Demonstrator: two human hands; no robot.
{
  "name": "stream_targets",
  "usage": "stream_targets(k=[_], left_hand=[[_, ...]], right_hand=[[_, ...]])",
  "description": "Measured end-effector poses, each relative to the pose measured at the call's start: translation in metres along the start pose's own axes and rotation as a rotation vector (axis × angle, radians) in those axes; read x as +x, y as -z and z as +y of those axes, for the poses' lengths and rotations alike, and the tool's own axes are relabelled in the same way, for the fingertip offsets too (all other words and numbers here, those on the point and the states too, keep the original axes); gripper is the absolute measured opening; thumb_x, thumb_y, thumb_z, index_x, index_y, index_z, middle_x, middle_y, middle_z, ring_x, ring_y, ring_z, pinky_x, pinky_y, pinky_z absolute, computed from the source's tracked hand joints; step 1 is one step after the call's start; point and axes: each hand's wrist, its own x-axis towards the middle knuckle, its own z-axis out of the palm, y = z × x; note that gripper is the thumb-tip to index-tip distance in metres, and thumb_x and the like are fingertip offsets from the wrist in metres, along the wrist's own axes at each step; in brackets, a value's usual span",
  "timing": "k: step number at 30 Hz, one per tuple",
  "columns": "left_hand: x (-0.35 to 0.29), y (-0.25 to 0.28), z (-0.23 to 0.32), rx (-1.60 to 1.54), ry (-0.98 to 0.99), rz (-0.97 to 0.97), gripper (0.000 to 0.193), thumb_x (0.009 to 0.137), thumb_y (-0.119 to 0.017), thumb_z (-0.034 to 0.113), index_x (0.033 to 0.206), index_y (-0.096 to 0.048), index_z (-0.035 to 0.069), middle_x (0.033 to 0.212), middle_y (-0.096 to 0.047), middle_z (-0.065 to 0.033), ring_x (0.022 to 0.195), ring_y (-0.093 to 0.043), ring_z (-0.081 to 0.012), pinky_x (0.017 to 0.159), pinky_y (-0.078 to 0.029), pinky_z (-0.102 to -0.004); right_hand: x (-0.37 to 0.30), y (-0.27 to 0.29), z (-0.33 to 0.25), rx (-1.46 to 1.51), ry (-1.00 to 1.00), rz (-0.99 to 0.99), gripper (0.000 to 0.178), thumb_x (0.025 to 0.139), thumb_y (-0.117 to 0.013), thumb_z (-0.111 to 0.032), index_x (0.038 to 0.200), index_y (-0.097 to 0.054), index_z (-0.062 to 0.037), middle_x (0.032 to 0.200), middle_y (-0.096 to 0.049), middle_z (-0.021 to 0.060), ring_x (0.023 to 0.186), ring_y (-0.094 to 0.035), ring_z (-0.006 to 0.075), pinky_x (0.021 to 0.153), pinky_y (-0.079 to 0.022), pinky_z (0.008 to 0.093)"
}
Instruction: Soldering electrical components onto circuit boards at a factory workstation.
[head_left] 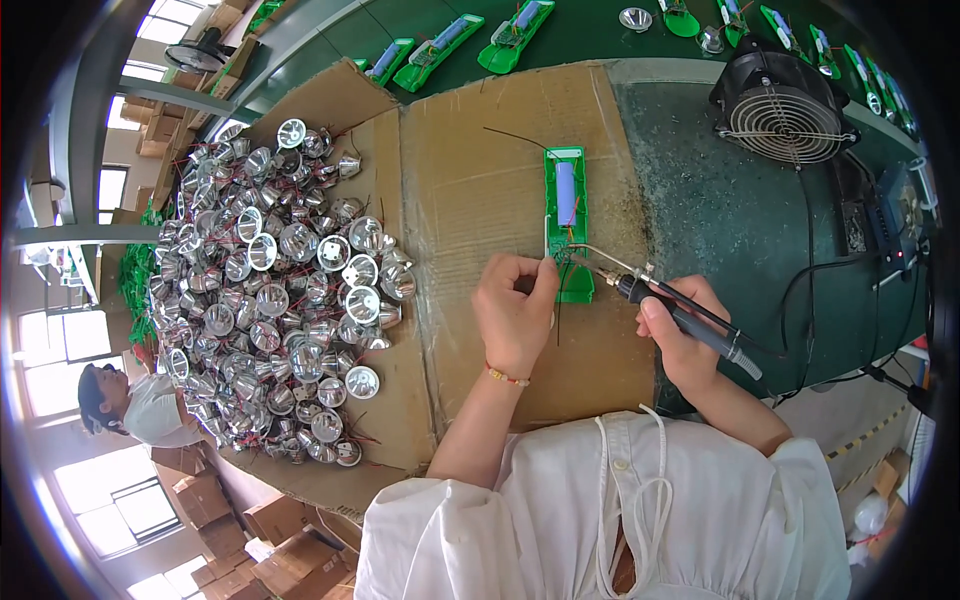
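Observation:
A green plastic housing [574, 290] lies lengthwise on the cardboard in front of me. Inside its far half sits a light purple cylindrical battery [566, 193], with thin red and black wires around it. My right hand [688, 340] grips a soldering iron [700, 328] that has a thin metal feed tube [610, 257] along it; the tip is at the middle of the housing. At the housing's left edge, my left hand [512, 312] is closed in a pinch. What its fingertips hold is hidden. A black wire hangs down beside them.
On the left, a large heap of silvery reflector cups [290, 300] with red wires fills a cardboard box. A black fan [785, 130] with a wire grille stands far right. Several green housings [435, 52] line the far shelf. Another person [150, 408] is at the far left.

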Motion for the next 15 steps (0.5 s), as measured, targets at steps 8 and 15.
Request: stream_targets(k=[8, 15], left_hand=[[0.001, -0.001, 0.001, 0.043, -0.125, 0.028, 0.014, 0.073, -0.064, 0.008, 0.064, -0.056, 0.000, 0.065, -0.052, -0.0086, 0.051, -0.051, -0.0147, 0.049, -0.041, -0.0266], [-0.001, 0.001, 0.011, 0.060, -0.151, 0.018, 0.009, 0.073, -0.064, 0.007, 0.072, -0.057, 0.001, 0.068, -0.054, -0.0082, 0.054, -0.053, -0.0140, 0.049, -0.043, -0.0258]], right_hand=[[-0.002, 0.005, -0.003, 0.040, -0.014, 0.045, 0.013, 0.080, -0.058, -0.006, 0.084, -0.048, 0.0021, 0.066, -0.057, 0.0097, 0.053, -0.054, 0.0105, 0.048, -0.046, 0.0217], [-0.003, 0.006, -0.003, 0.051, -0.032, 0.048, 0.012, 0.080, -0.057, -0.005, 0.084, -0.049, 0.0022, 0.065, -0.056, 0.0098, 0.052, -0.054, 0.0108, 0.048, -0.045, 0.0217]])
